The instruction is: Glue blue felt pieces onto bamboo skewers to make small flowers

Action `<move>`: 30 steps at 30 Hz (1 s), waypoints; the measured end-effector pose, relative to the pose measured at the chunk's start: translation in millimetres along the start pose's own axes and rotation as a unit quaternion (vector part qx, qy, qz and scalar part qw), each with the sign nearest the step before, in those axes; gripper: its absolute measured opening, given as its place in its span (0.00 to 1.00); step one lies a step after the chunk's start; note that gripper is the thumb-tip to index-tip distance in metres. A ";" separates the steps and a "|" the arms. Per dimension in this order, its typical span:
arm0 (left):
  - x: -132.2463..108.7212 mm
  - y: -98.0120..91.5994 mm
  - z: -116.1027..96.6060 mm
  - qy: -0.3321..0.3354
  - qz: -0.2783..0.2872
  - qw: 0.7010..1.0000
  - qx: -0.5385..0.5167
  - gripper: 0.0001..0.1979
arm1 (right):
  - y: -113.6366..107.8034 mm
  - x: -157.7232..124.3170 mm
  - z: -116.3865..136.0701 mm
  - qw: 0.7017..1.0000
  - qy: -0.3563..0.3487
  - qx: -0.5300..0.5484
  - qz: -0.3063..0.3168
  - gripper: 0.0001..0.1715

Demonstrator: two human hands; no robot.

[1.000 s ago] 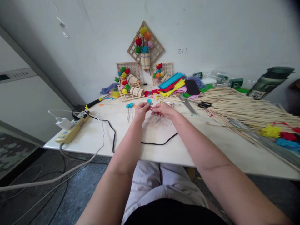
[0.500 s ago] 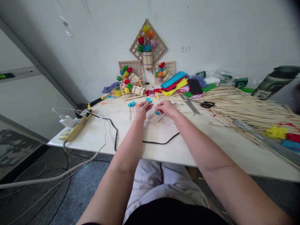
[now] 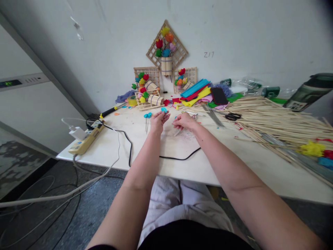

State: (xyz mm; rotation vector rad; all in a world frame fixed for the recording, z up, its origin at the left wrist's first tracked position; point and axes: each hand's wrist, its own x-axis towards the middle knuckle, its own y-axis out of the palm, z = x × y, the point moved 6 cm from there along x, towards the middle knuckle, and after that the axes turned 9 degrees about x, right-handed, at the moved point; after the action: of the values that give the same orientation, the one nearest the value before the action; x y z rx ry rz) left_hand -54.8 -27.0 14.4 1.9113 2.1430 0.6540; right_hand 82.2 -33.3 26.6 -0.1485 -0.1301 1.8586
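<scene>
My left hand is closed in a pinch around a small blue petal-like piece, which shows above its fingertips. Just to the right, my right hand has its fingers pressed together. A bit of blue peeks out at those fingertips; most of it is hidden behind them. The two hands are slightly apart over the white table. Left of my left hand lie blue petal pieces on thin wire stems. Under my right hand is a pale translucent strip, partly covered.
Lattice panels with colourful flowers stand against the wall. Folded coloured felt, a phone, black scissors and many wooden sticks lie to the right. A power strip and cables are on the left.
The view has shifted slightly. The blue piece that showed below my right fingers is now mostly hidden, with a bit visible above them. My left hand still holds its blue piece.
</scene>
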 end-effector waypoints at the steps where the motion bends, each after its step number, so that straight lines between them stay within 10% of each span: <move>1: -0.2 0.3 -0.2 0.000 0.001 1.000 -0.003 0.03 | -0.2 0.0 0.1 1.000 0.002 -0.007 -0.002 0.10; 30: -2.9 0.4 -1.1 -0.018 -0.016 1.000 0.000 0.04 | 2.3 -1.9 4.9 0.994 0.023 -0.101 -0.032 0.12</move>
State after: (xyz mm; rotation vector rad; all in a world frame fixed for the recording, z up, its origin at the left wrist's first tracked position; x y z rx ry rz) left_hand -54.5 -30.0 15.2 1.8705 2.1467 0.6094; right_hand 79.8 -35.8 31.1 -0.3233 -0.2885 1.7755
